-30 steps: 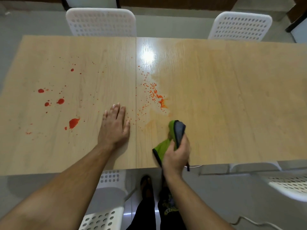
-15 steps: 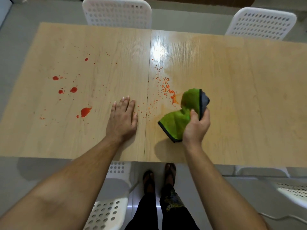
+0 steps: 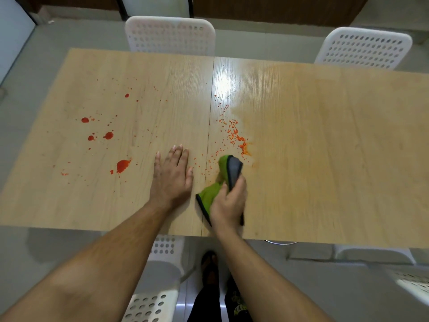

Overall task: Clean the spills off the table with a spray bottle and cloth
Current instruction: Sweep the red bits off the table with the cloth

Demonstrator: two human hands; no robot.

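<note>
Cloth gripped at the table's near edge, spills beyond.

Low centre of the frame, the right hand (image 3: 228,205) curls tight round the green cloth (image 3: 213,191), which sticks out up and left of its fingers. Just left, the left hand (image 3: 171,177) lies flat, fingers straight, on the table (image 3: 325,159). Orange specks (image 3: 236,135) lie just above the cloth; red drops (image 3: 123,165) spread further left.

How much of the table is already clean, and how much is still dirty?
Done: the table's right part looks wiped, with a faint sheen. In hand: the right hand grips the green cloth beside the orange specks near the seam; the left hand rests flat. Left: those specks and the red splashes on the left half.
</note>
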